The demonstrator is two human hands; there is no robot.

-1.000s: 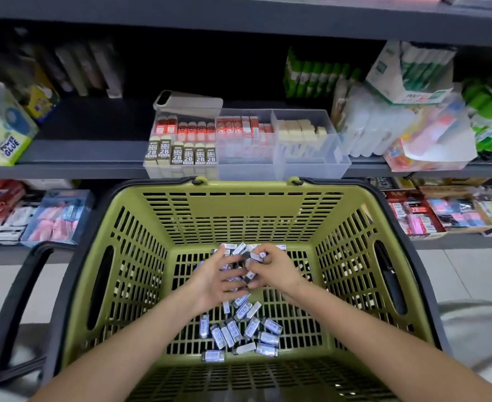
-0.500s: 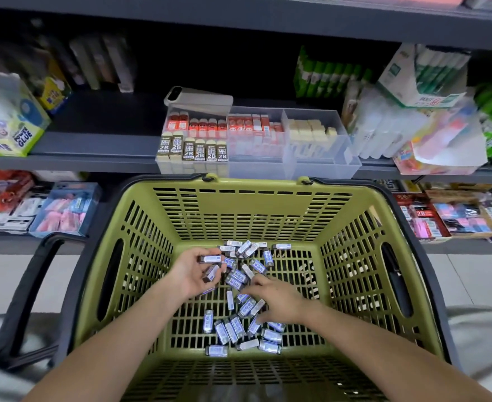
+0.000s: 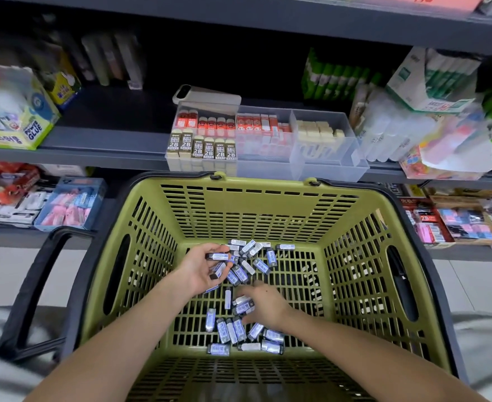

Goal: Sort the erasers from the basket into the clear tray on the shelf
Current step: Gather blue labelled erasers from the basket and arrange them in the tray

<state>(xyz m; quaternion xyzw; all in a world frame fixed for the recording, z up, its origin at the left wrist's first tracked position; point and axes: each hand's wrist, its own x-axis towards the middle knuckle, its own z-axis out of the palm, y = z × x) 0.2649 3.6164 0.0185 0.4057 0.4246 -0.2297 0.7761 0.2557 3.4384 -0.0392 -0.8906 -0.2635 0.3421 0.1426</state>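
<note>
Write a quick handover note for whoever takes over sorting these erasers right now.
Left grip: holds a few erasers, palm up, over the basket.
Right grip: down on the loose pile; unclear whether it has one pinched.
Clear tray on the shelf: holds other erasers, none of these blue ones visible.
Done: nothing visible yet.
To do: nearly all; many lie on the basket floor.

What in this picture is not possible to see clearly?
Head view:
- Whether the right hand grips any of the erasers: its own back hides the grip.
- How many the left hand holds: its grip covers some.
- Eraser label print: too small.
- Basket near rim: cut off by the bottom edge.
- Right shelf goods: blurred.
</note>
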